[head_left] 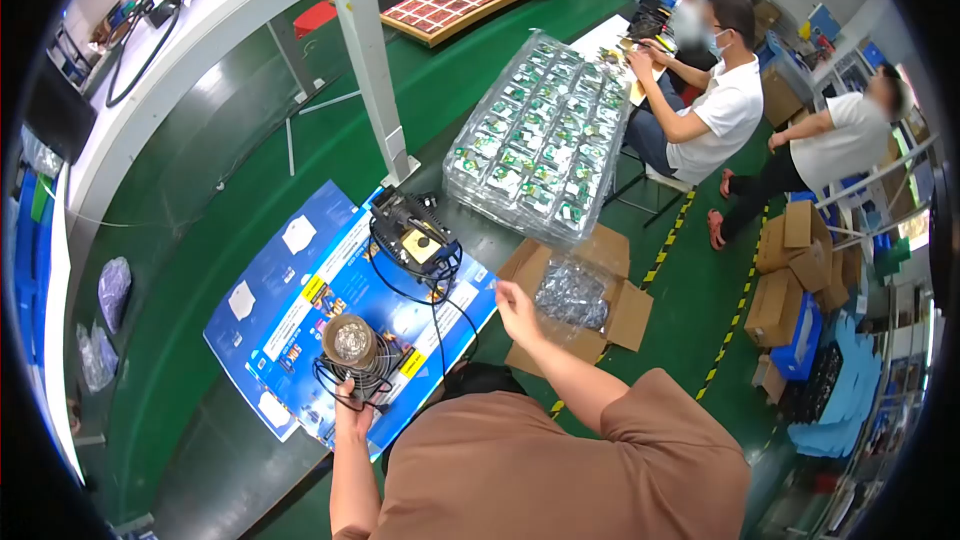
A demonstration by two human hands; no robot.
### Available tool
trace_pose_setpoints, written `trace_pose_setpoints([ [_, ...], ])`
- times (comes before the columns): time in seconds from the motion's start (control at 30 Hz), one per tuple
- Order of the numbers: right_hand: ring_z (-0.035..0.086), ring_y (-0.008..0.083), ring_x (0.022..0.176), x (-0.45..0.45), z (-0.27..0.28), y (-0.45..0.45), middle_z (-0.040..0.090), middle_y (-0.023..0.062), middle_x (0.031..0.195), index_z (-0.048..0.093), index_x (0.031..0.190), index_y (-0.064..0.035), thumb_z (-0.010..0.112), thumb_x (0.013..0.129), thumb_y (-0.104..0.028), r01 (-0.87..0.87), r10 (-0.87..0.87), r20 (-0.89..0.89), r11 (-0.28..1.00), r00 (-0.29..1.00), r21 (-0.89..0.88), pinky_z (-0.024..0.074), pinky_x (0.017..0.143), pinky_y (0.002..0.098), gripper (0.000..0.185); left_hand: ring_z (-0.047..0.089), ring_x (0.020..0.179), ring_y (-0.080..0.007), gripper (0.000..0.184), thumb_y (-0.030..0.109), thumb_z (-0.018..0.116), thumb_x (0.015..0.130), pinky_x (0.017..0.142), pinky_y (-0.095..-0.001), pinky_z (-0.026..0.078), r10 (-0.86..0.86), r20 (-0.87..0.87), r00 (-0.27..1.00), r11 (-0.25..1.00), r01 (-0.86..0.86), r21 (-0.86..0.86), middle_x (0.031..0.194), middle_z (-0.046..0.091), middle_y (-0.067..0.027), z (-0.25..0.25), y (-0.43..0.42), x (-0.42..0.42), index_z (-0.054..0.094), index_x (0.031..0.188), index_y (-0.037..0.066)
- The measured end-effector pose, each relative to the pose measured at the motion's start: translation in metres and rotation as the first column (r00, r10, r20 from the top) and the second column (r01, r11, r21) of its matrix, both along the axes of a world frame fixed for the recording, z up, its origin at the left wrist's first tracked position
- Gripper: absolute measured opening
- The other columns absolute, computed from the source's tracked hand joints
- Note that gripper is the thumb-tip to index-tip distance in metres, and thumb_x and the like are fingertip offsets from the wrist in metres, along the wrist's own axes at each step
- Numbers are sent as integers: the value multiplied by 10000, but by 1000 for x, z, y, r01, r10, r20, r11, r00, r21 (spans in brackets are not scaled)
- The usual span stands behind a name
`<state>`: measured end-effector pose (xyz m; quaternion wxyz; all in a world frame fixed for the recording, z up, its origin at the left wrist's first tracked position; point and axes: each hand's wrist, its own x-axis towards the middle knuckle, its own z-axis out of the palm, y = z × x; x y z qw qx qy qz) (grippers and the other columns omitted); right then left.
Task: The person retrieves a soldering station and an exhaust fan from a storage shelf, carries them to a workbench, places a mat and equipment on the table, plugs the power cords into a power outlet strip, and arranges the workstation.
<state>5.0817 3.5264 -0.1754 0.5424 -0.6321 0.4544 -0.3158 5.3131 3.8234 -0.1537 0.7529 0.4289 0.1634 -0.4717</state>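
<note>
Seated person (715,105), cardboard boxes (774,308) beside a blue bin (798,347), striped floor tape (668,240)

A single wide-angle view, dark and curved at its edges, from the wearer's head, facing forward and steeply down: the brown shirt (560,460) is closest at the bottom, left hand (350,406) and right hand (517,311) are near, seated person (715,105) and standing person (832,145) farther off, upper right
</note>
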Motion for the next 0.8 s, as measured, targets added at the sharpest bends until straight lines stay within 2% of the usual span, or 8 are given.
trace_pose_setpoints([
  [0.1, 591, 171, 941, -21, 7, 12, 616, 92, 1006, 540, 1113, -10, 542, 910, -120, -69, 66, -72, 997, 995, -33, 486, 799, 293, 231, 594, 1001, -299, 433, 139, 577, 777, 856, -556, 477, -68, -46, 997, 997, 66, -29, 1139, 581, -80, -8, -12, 7, 438, 1186, 145],
  [0.27, 613, 185, 814, -43, 23, 19, 606, 103, 962, 577, 1041, -2, 558, 866, -96, -127, 120, -121, 991, 985, -47, 495, 717, 303, 199, 594, 1004, -305, 430, 96, 567, 768, 860, -527, 487, -76, -21, 997, 997, 75, -28, 1136, 578, -108, 2, -44, 9, 437, 1178, 111],
  [0.47, 616, 165, 764, -60, 21, 27, 634, 91, 921, 603, 1008, -5, 576, 855, -132, -169, 176, -170, 984, 970, 53, 493, 688, 298, 200, 602, 991, -309, 400, 106, 552, 768, 850, -518, 492, -142, -19, 990, 989, 141, -40, 1110, 596, -111, -17, -59, 23, 462, 1158, 97],
  [0.53, 602, 113, 772, -63, 21, 27, 645, 45, 866, 606, 1020, -10, 570, 879, -126, -193, 204, -210, 979, 956, 72, 486, 696, 269, 186, 604, 986, -307, 399, 106, 550, 768, 852, -512, 490, -172, -5, 985, 985, 171, -24, 1103, 599, -109, -18, -59, 29, 463, 1158, 100],
  [0.6, 601, 112, 765, -62, 20, 27, 646, 45, 870, 607, 1022, -9, 571, 877, -126, -194, 207, -202, 978, 957, 82, 488, 693, 269, 190, 606, 980, -305, 398, 106, 547, 768, 854, -506, 489, -204, 9, 979, 979, 205, -12, 1097, 602, -107, -18, -62, 32, 465, 1158, 102],
  [0.7, 601, 109, 754, -59, 19, 25, 645, 47, 873, 607, 1027, -8, 574, 871, -126, -191, 207, -192, 977, 959, 99, 490, 690, 269, 198, 570, 1040, -276, 392, 130, 525, 824, 876, -552, 437, -159, 117, 980, 984, 148, 96, 1220, 536, -88, -18, -63, 33, 431, 1203, 157],
  [0.73, 601, 109, 751, -57, 20, 25, 645, 48, 873, 607, 1031, -8, 575, 868, -126, -196, 216, -191, 974, 958, 118, 491, 689, 269, 203, 560, 1049, -265, 348, 212, 492, 884, 852, -555, 424, -151, 154, 977, 983, 132, 126, 1242, 517, -70, -29, -58, 35, 414, 1221, 175],
  [0.8, 609, 133, 748, -54, 19, 23, 647, 63, 894, 612, 1022, -19, 577, 861, -140, -199, 217, -185, 974, 958, 113, 494, 686, 285, 204, 563, 1040, -260, 323, 268, 474, 899, 837, -532, 428, -102, 150, 984, 991, 86, 107, 1205, 536, -56, -35, -52, 35, 433, 1206, 174],
])
